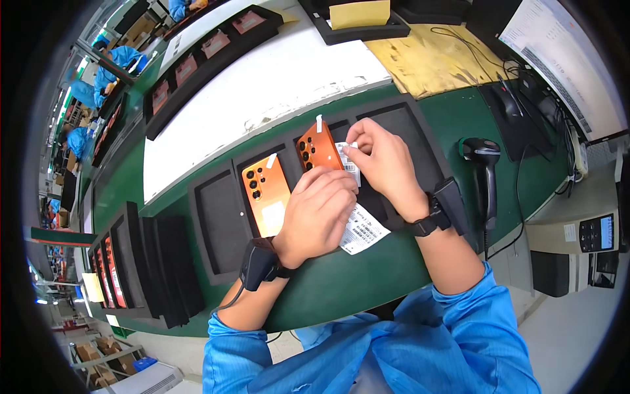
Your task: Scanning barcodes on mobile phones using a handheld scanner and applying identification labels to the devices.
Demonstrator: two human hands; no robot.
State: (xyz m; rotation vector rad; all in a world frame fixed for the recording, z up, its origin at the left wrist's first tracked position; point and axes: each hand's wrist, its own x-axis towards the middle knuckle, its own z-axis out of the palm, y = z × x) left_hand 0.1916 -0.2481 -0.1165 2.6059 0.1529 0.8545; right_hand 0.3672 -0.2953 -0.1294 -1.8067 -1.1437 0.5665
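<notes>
Two orange phones lie back up in a black foam tray, the left phone with a pale label low on its back. The right phone is tilted, its lower end behind my left hand. Each has a small white tab at its top. My left hand is closed, fingers curled over a white label sheet that sticks out beneath it; their tips are partly hidden. My right hand pinches thumb to forefinger at the edge of a white printed label beside the right phone.
A handheld scanner stands right of the tray, near a mouse, a monitor and a label printer. Stacked black trays stand at the left. A long tray lies beyond the white sheet. Blue-clothed people work far left.
</notes>
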